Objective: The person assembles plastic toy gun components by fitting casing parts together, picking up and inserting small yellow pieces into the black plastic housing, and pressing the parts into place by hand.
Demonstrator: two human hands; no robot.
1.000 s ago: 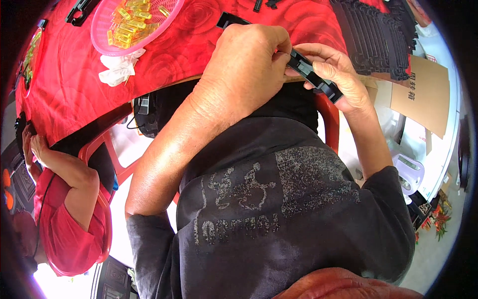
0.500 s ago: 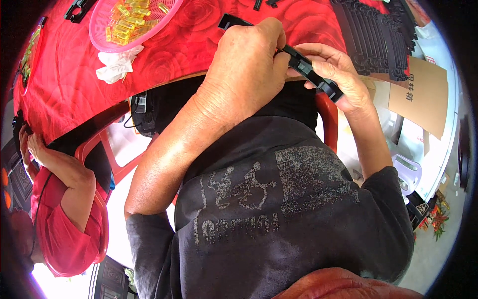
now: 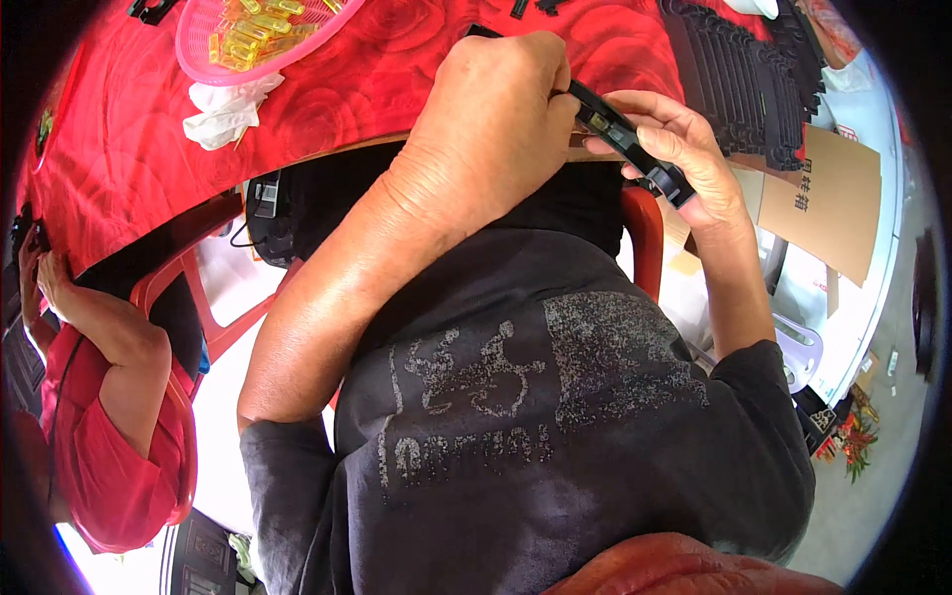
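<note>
In the head view, a long black part (image 3: pixel 617 133) is being held slantwise at the table's near edge, its lower end gripped by the right hand (image 3: pixel 700 164). Its upper stretch is being covered by the bunched left hand (image 3: pixel 501 129); what those hidden fingertips are gripping cannot be told.

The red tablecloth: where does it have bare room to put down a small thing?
The red tablecloth looks bare between the pink basket and the left hand, and also left of the basket and white tissue. The right end is crowded by stacked black parts; the hand partly covers the middle.
</note>
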